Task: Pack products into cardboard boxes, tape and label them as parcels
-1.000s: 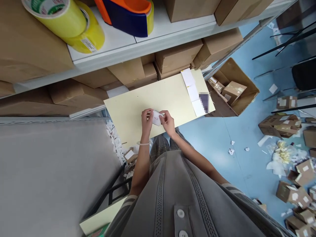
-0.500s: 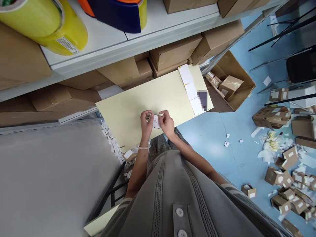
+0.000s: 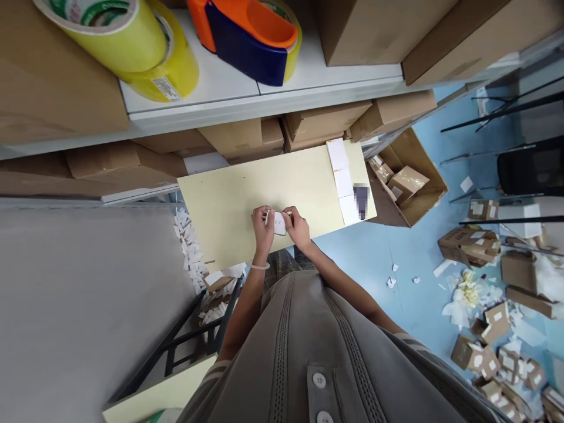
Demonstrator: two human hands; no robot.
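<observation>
Between my two hands is a small white card-like piece (image 3: 279,224) with faint dark writing, held over the near edge of the pale yellow tabletop (image 3: 229,205). My left hand (image 3: 263,229) pinches its left side, thumb on top and fingers curled behind. On the opposite side, the thumb and fingers of my right hand (image 3: 298,228) close on its right edge. The piece's underside and thickness are hidden. To the right on the tabletop lies a row of white pads or flat boxes (image 3: 341,179), beside a dark pixelated item (image 3: 362,201).
A shelf (image 3: 211,114) crosses ahead, bearing yellow tape rolls (image 3: 176,70), an orange-and-blue tape dispenser (image 3: 247,44) and cartons. An open carton (image 3: 423,200) stands at the table's right. Scraps and small boxes litter the blue floor; white paper pieces (image 3: 187,247) lie left.
The view has tilted, so the shelf and table sit lower in it. Both hands still grip the white piece, whose visible face now shows small dark writing instead of larger reddish lettering.
</observation>
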